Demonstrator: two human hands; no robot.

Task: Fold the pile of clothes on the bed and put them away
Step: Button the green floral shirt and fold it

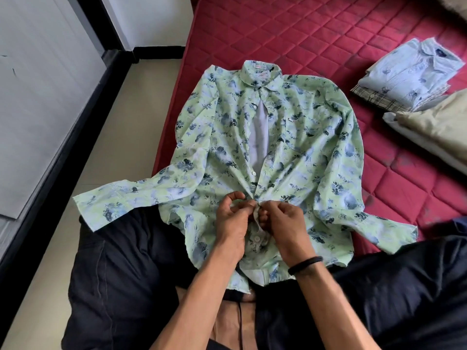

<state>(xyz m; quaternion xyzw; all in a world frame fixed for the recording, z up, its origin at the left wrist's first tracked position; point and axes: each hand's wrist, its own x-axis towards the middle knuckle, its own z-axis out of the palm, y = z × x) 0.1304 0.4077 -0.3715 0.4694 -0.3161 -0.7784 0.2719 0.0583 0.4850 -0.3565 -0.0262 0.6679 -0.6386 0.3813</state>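
A red quilted mattress (316,34) fills the upper right of the view, its near edge meeting a pale floor (121,137) and a white wall with a black skirting on the left. The person sits at the mattress edge with dark trousers (121,269) across the lower frame.

Spread front-up on the mattress lies a pale green shirt (303,147) printed with blue and dark flowers, collar pointing away, both long sleeves flung out sideways; the left sleeve hangs past the mattress edge over the trousers. Its front is parted in the middle, showing the white inside, and its hem lies over the person's lap. A label sits inside the collar, but its writing is too small to read.

At the right edge lies a beige pillow (439,127), and just behind it a stack of folded shirts (409,77), light blue on top, checked beneath.

The left hand (231,221) and right hand (283,221) meet at the shirt's front strip, fingers curled, each pinching the cloth by a button. A black band (304,265) circles the right wrist.
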